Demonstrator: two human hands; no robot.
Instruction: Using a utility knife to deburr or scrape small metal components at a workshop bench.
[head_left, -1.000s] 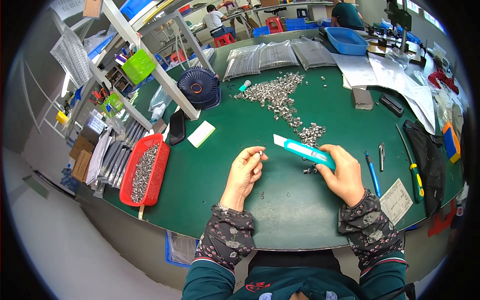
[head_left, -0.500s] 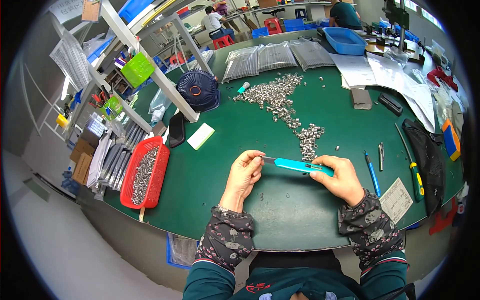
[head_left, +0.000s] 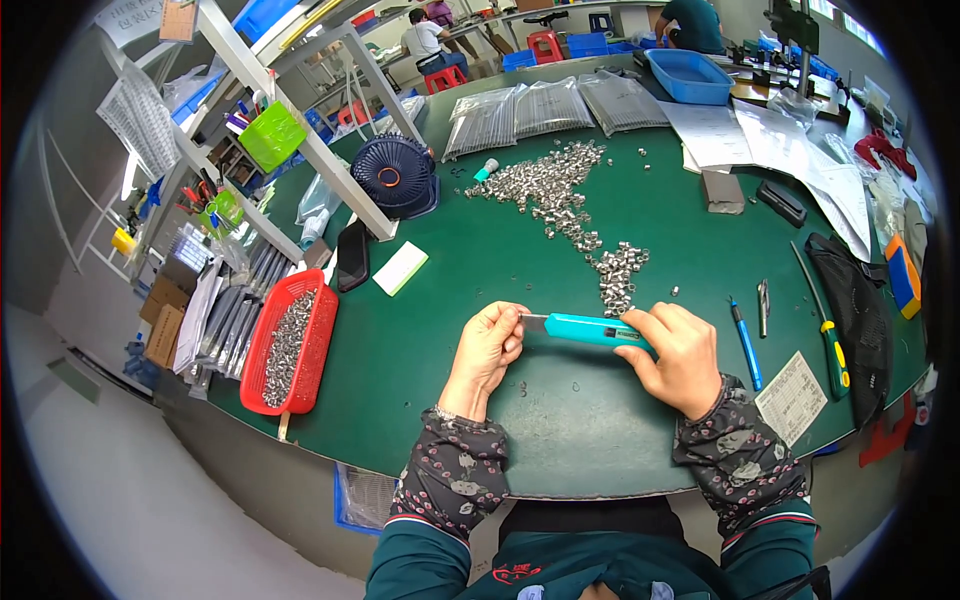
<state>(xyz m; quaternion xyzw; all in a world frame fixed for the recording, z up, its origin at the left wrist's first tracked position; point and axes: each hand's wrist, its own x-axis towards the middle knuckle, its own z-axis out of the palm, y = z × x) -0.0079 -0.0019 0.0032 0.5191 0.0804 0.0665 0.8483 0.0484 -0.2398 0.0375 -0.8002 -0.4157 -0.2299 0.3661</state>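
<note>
My right hand (head_left: pixel 682 362) grips the handle of a teal utility knife (head_left: pixel 583 329) above the near part of the table. The knife lies almost level, and its bare blade points left. At the blade's tip, the thumb and fingers of my left hand (head_left: pixel 482 352) are pinched together. Whatever they hold is too small and covered to make out. Just beyond the knife is a small heap of short metal sleeves (head_left: pixel 618 272), joined to a larger spread of them (head_left: pixel 540 190) farther back. Tiny ring-like bits (head_left: pixel 523 388) lie below my left hand.
A red basket (head_left: pixel 327 335) full of small metal parts stands left, near a phone (head_left: pixel 353 256) and a fan (head_left: pixel 393 178). To the right lie a blue pen-like tool (head_left: pixel 745 345), a green-yellow handled tool (head_left: pixel 835 358) and a paper slip (head_left: pixel 791 398). Bagged rods (head_left: pixel 552 110) lie at the back.
The knife has rolled in my right hand, showing more of its broad side, and my right fingers have shifted over it. My left hand stays pinched at the blade's tip.
</note>
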